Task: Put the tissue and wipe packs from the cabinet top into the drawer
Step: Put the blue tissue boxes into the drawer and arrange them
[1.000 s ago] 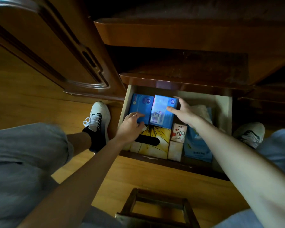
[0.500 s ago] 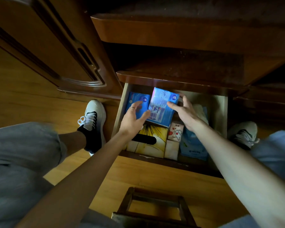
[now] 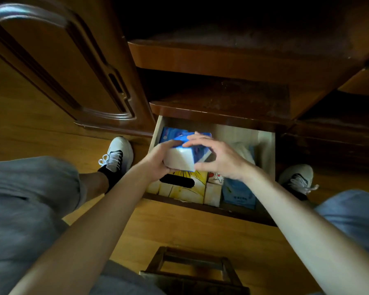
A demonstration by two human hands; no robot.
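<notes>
Blue-and-white tissue pack (image 3: pixel 184 153): one item, held above the open drawer (image 3: pixel 265 150), tilted, its white end facing the camera.

Head view, the only one.

Left hand (image 3: pixel 158 159): closed around the pack's near left side from below, fingers wrapped under it. Judged to be bearing the weight.
Right hand (image 3: pixel 219 160): fingers spread over the pack's top and right edge, thumb low at the near corner. Judged to be steadying and turning it; how firmly it grips cannot be told.
Reason for the hold, as a judgement: the pack is being reoriented to fit the free space at the back of the drawer.

Drawer contents, all lying flat:
- blue pack (image 3: pixel 168 133), back left corner, partly hidden by the held pack.
- yellow box (image 3: pixel 183 188) with a dark oval slot, front left.
- small white packs with a red cartoon print (image 3: pixel 215 180), just beside the yellow box.
- light blue pack (image 3: pixel 239 194), front right.
- pale item (image 3: pixel 243 150) behind the right hand, unclear.

Cabinet shelf (image 3: pixel 222 96) directly above the drawer: bare where it shows.
Wooden stool (image 3: pixel 192 267): near edge of view, on the floor.
Shoes (image 3: pixel 117 152): one at either side of the drawer.
</notes>
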